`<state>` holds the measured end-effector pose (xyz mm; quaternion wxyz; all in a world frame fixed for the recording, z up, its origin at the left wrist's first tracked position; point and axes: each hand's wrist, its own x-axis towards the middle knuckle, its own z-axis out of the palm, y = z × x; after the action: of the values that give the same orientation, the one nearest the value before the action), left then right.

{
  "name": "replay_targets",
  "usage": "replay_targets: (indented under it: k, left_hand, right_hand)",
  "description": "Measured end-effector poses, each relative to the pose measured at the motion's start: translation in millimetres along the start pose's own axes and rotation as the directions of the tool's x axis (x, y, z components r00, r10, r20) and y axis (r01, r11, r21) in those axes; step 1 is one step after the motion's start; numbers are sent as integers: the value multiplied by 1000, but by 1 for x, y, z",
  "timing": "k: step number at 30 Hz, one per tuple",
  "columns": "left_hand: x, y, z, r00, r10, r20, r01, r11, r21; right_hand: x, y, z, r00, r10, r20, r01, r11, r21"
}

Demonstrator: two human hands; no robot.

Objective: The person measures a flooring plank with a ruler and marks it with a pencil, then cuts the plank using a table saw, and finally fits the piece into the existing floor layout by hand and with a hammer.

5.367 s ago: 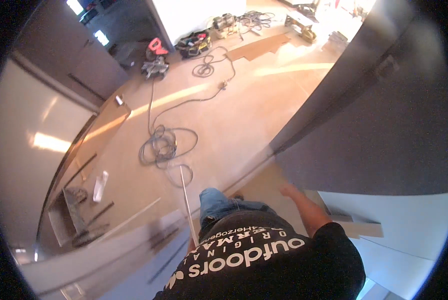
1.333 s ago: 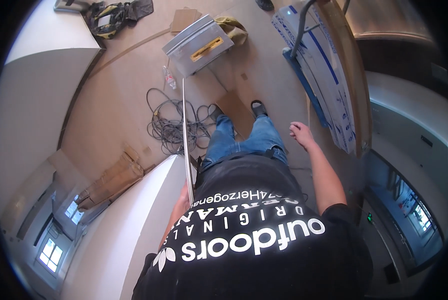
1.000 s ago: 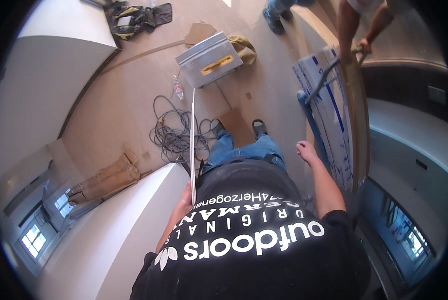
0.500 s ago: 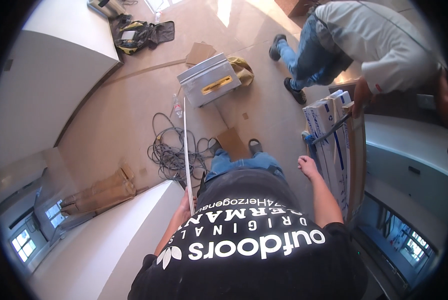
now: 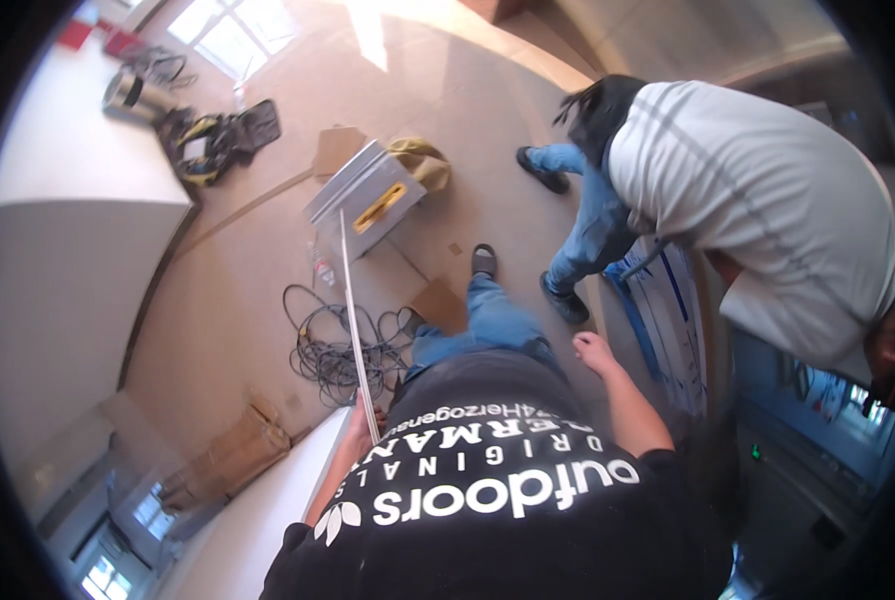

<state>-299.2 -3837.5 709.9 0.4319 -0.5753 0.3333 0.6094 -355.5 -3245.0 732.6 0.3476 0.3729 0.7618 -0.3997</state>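
On the left, my left hand (image 5: 365, 422) is closed around the lower end of several long, thin white strips (image 5: 352, 310). They rise past the cable heap toward a grey box-shaped stand (image 5: 363, 205) with a yellow-edged slot; in this view their far end overlaps its side. My right hand (image 5: 595, 352) hangs at my right side with its fingers curled in, and nothing shows in it. Long packages with white and blue wrapping (image 5: 673, 310) lie nearest to that hand, apart from it.
A tangled dark cable (image 5: 318, 360) lies by my left foot, with a plastic bottle (image 5: 323, 268) beyond. A co-worker (image 5: 758, 190) bends over the packages at right. Cardboard (image 5: 440, 303) lies between my feet. A white wall (image 5: 258, 510) stands close at left; a tool bag (image 5: 203, 145) is farther off.
My right foot has stepped forward. The co-worker has come nearer and bends lower, covering part of the packages. The view has turned, and the strips stay in my left hand.
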Motion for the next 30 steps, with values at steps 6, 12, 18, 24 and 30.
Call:
replay_targets:
  k: [6,12,18,24,30]
  left_hand:
    - [-12,26,74,998,29,-50,-20,986,165]
    - [-6,78,174,997,58,-56,-39,956,292]
    - [18,119,249,996,56,-63,-29,929,369]
    - [19,165,283,995,73,-67,-42,927,374]
    - [39,218,321,999,11,-46,1,968,252]
  right_hand:
    - [59,71,2,998,50,38,-53,995,87]
    - [58,168,-5,995,95,-32,-88,981,175]
    - [30,146,-77,928,356,-109,-262,832,489]
    - [32,123,-91,879,461,-120,-285,710,644]
    - [95,46,-119,916,396,-70,-308,803,511]
